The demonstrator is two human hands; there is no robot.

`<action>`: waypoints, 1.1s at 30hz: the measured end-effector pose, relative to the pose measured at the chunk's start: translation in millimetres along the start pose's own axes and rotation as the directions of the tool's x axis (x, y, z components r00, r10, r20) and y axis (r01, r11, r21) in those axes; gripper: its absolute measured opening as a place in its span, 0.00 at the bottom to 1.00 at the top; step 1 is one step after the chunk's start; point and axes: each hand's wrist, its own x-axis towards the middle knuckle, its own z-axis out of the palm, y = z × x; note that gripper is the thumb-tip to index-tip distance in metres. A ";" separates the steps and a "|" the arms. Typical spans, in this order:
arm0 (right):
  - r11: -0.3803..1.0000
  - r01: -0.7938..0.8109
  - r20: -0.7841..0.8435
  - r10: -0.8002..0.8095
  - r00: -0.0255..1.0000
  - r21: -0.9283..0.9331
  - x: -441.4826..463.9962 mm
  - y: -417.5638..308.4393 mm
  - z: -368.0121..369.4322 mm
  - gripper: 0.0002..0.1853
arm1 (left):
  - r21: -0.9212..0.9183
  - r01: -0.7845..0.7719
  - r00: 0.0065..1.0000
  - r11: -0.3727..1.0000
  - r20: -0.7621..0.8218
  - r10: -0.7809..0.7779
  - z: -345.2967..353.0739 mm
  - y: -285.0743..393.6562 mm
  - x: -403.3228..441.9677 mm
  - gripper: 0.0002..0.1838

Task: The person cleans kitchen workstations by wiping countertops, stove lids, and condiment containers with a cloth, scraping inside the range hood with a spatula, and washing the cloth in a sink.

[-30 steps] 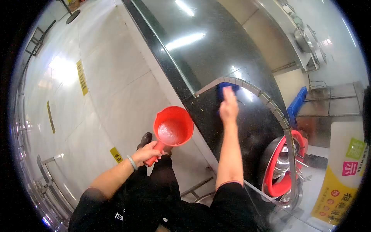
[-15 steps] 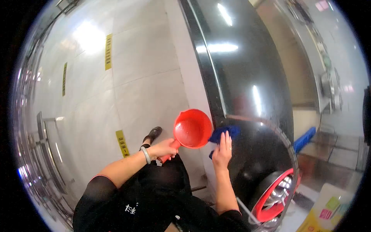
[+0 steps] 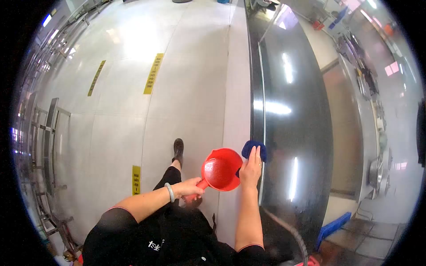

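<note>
My left hand (image 3: 191, 188) is closed round the handle of a red plastic water dipper (image 3: 219, 170). The dipper is held over the floor beside the counter, and its open bowl faces up toward me. With fingers close together, my right hand (image 3: 251, 172) presses on a dark blue cloth (image 3: 254, 148) at the near edge of the black counter (image 3: 301, 133). Part of the cloth is hidden under the palm. The dipper's rim lies close to the right hand; whether they touch I cannot tell.
A thin metal rail (image 3: 262, 111) runs along the counter's edge. Yellow label strips (image 3: 154, 73) mark the pale floor (image 3: 191, 102). Metal racks (image 3: 49, 133) stand at the left. A blue bar-shaped object (image 3: 333, 229) and a metal pot (image 3: 377, 173) are beyond the counter.
The view has moved forward along the counter. My right hand and the cloth have shifted onto the counter's rail edge. The dipper stays in my left hand, and the red-rimmed container of metalware has mostly left view.
</note>
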 end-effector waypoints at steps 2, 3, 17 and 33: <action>1.000 0.020 -0.003 -0.020 1.000 -0.003 67.1 -1.2 23.7 0.31 | -0.063 -0.024 0.999 0.998 -0.025 0.022 -35.2 24.6 12.3 0.21; 1.000 0.027 0.001 -0.027 1.000 -0.006 101.4 -2.7 36.1 0.31 | -0.061 -0.036 0.999 0.997 -0.028 0.034 -54.5 40.3 17.8 0.21; 0.986 0.099 -0.060 -0.108 0.992 -0.132 531.2 -15.2 197.6 0.30 | -0.107 -0.094 0.966 0.990 -0.251 0.064 -332.3 329.8 52.9 0.30; 0.343 -0.939 -0.311 0.897 0.315 0.038 789.8 31.7 261.8 0.34 | -0.026 -0.096 0.981 0.995 -0.171 0.091 -513.9 661.4 212.0 0.36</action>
